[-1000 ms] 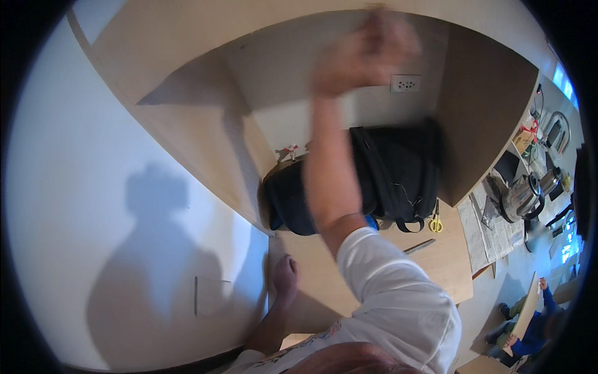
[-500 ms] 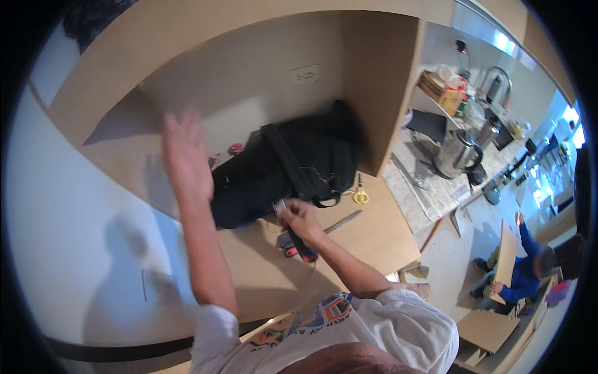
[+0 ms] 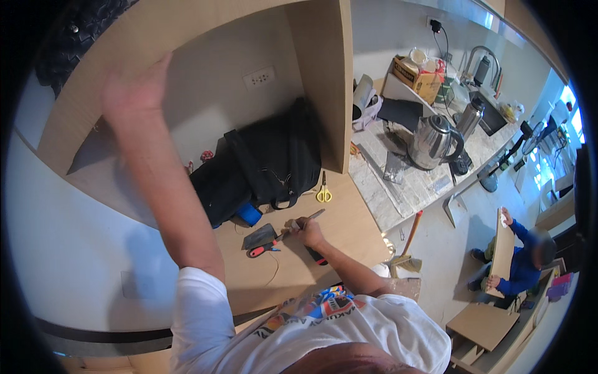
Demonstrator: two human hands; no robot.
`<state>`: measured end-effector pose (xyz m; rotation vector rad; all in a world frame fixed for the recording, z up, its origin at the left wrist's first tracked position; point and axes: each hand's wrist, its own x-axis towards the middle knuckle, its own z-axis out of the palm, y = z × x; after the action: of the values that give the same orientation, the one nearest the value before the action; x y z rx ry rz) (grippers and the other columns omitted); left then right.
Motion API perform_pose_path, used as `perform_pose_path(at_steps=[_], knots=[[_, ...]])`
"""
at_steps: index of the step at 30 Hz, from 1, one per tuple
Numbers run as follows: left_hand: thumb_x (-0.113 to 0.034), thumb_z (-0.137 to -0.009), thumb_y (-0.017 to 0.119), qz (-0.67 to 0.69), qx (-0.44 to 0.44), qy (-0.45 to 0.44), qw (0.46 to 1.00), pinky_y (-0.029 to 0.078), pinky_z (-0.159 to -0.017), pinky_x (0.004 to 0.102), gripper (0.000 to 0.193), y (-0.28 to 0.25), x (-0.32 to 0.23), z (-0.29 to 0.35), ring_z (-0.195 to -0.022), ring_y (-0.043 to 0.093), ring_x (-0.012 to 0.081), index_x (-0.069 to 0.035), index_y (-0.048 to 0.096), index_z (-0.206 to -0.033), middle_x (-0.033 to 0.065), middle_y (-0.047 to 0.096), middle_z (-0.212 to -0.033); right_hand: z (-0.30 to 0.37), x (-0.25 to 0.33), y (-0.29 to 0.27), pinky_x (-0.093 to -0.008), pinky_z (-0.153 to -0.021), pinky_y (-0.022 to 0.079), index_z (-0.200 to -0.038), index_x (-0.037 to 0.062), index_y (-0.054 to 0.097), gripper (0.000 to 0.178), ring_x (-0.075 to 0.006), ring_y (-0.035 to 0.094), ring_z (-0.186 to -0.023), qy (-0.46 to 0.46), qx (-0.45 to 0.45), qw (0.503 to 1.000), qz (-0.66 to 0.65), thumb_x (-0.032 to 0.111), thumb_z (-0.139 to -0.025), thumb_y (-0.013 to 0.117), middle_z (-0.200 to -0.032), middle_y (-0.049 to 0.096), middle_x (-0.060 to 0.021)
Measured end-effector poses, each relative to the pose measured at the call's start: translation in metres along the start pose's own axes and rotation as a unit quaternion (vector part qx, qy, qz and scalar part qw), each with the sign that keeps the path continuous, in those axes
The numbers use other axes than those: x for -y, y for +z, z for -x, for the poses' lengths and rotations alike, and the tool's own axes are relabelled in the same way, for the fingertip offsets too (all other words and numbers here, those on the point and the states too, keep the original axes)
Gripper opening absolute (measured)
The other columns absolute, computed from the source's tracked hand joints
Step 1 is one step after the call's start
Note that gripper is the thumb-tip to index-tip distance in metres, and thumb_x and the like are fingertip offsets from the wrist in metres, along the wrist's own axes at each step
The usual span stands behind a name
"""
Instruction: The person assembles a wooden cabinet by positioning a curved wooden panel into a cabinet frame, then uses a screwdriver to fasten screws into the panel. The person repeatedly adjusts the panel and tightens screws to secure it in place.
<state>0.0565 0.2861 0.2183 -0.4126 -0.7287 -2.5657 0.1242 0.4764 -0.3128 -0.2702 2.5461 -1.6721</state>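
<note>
My left hand [image 3: 136, 93] is raised in front of the wooden panel edge [image 3: 205, 31] of the niche. It is blurred, with the thumb stretched out and nothing visible in it. Low on the wooden worktop [image 3: 349, 230], my right hand [image 3: 308, 233] has its fingers closed around a thin grey file-like tool [image 3: 317, 213]. Under that wrist lies a black-and-red tool [image 3: 316, 255], partly covered. Just left of the hand are a flat dark blade [image 3: 259, 237] and a red-and-black handle [image 3: 258, 250]. Yellow-handled scissors [image 3: 324, 192] rest farther back.
A black bag [image 3: 261, 162] fills the niche, with a blue item [image 3: 249, 214] beside it. On the right counter stand a metal kettle [image 3: 431, 143], a flask [image 3: 471, 118] and a cardboard box [image 3: 418, 80]. A person in blue [image 3: 520, 268] holds a board [image 3: 500, 246]; a broom [image 3: 408, 249] leans nearby.
My left hand has risen toward the niche's upper panel. My right hand has let go of the black-and-red tool and closed on the file-like tool. The view has swung right.
</note>
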Motion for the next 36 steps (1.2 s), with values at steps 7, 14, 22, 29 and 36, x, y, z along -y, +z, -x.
perform_pose_path(at_steps=[7,14,22,29,36], knots=[[-0.025,-0.107,0.032,0.074,0.053,-0.160,0.983,0.008,-0.126,0.0525,0.062,0.035,0.075,0.000,-0.154,0.010,0.0373,0.010,0.014,-0.154,0.0263,0.011,-0.164,-0.001,-0.009,0.007,-0.0480,-0.074,0.056,-0.104,0.0002,0.069,0.031,-0.0426,0.070,-0.087,-0.045,-0.016,0.999,0.020,0.012,-0.076,0.073,-0.087,0.070,-0.0250],[-0.020,-0.107,0.036,0.061,0.058,-0.163,0.983,0.009,-0.126,0.0537,0.066,0.024,0.055,0.011,-0.154,0.008,0.0382,0.011,0.003,-0.155,0.0267,0.007,-0.165,0.020,-0.005,-0.012,-0.0475,-0.078,0.056,-0.118,0.0009,0.064,0.043,-0.0418,0.068,-0.090,-0.063,-0.017,0.998,-0.024,0.008,-0.076,0.072,-0.098,0.068,-0.0254],[-0.020,-0.104,0.044,-0.123,0.049,0.165,0.977,0.022,-0.123,0.0525,0.065,-0.033,-0.072,0.071,-0.151,0.023,0.0361,0.009,0.015,-0.155,0.0247,0.021,-0.163,0.037,0.012,-0.025,-0.0482,-0.090,0.052,-0.141,0.0010,0.048,0.066,-0.0469,0.059,-0.110,-0.154,0.051,0.967,0.197,0.007,-0.080,0.073,-0.121,0.059,-0.0288],[-0.036,-0.103,0.048,-0.674,-0.176,0.566,0.440,0.027,-0.119,0.0499,0.062,-0.143,-0.222,-0.009,-0.141,0.036,0.0428,0.010,0.038,-0.145,0.0324,0.036,-0.152,-0.102,0.178,-0.183,-0.0526,-0.097,0.048,-0.143,0.0021,0.046,0.052,-0.0484,0.057,-0.115,-0.435,-0.177,0.870,0.152,0.001,-0.093,0.058,-0.137,0.050,-0.0286],[-0.035,-0.102,0.048,-0.913,-0.191,0.354,0.066,0.033,-0.113,0.0575,0.052,-0.188,-0.259,-0.072,-0.128,0.050,0.0467,0.005,0.056,-0.135,0.0300,0.053,-0.138,-0.224,0.398,-0.310,-0.0509,-0.115,0.033,-0.145,0.0000,0.044,0.052,-0.0477,0.040,-0.138,-0.408,-0.547,0.701,0.209,0.029,-0.102,0.051,-0.145,0.045,-0.0334]])
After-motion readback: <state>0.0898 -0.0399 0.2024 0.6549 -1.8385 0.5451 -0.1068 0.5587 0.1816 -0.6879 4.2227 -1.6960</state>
